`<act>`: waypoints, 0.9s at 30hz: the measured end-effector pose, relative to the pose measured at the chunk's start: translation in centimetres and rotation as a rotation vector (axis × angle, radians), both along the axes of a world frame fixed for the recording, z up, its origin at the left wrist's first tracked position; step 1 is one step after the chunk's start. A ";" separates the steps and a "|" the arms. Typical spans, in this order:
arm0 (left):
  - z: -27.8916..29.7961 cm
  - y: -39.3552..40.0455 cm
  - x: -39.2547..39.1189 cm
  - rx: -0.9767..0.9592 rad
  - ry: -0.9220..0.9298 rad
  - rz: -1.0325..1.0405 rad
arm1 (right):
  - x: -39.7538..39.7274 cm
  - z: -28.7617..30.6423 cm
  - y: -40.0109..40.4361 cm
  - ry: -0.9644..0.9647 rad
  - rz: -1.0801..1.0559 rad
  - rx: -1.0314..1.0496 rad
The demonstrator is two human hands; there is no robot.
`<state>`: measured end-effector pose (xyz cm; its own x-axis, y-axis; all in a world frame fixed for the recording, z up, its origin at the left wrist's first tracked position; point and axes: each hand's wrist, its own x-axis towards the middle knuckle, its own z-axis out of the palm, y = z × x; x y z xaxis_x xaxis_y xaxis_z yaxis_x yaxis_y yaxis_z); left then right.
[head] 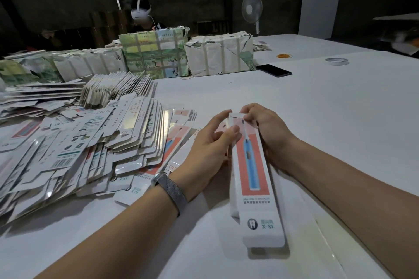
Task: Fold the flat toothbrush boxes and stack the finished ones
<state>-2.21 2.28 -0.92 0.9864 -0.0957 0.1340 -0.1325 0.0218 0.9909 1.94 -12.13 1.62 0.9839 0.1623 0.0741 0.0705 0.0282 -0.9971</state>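
Hands are working the far end of a box (252,179) lying lengthwise on the tabletop (317,102): left hand (210,149) steadying its side, fingers curled against it; right hand (265,129) pinching the end flap, apparently to tuck it. Flats (90,142) are lying heaped at left.

Toothbrush box (251,165) between both hands

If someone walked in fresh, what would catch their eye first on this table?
Most likely the toothbrush box at centre, with the left hand and right hand gripping its far end. Next, the sprawling heap of flat boxes to the left, then the paper-wrapped bundles along the far edge.
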 end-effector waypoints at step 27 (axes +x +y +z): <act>1.8 2.1 -0.1 0.134 0.075 -0.039 | 0.0 -0.6 0.0 -0.021 0.127 0.070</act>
